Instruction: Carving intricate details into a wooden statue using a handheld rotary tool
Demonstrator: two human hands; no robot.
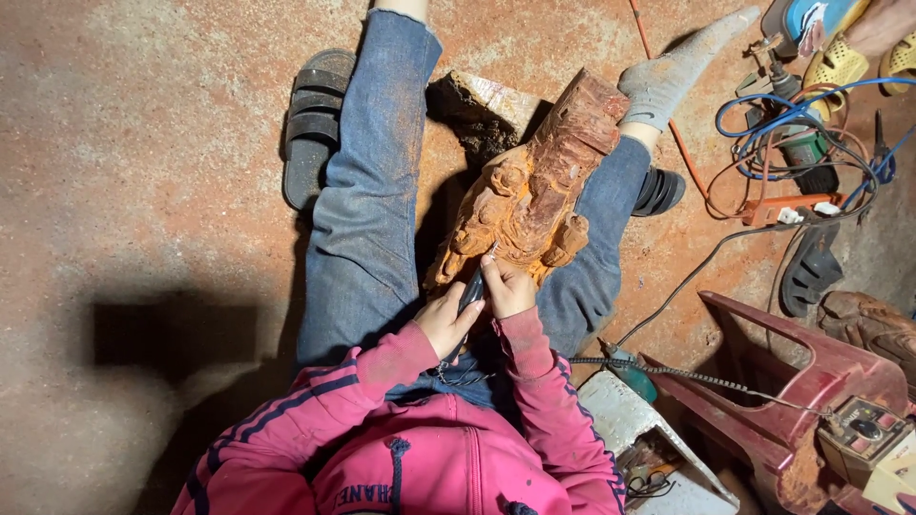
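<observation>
Down on the floor (143,143), a person sits with legs spread and a reddish-brown carving (530,195) propped between the knees. It lies lengthwise, away from the body, its far end near a grey-socked foot (668,81), so the legs appear to brace it and leave both hands free. The wood is rough and deeply cut into knobbly, rounded forms, and it is dusted the same orange as the jeans and the concrete around it.

Both hands meet at the near end. The right hand (506,289) is closed on a slim dark tool (474,283) close to its tip, which touches the wood, seemingly to steer it. The left hand (446,322) curls round the tool's rear, a firm grip as far as I can tell.

A ribbed flexible shaft (706,377) runs off to the right past a red plastic chair (811,391). Tangled cables (811,133) and sandals lie further off.
</observation>
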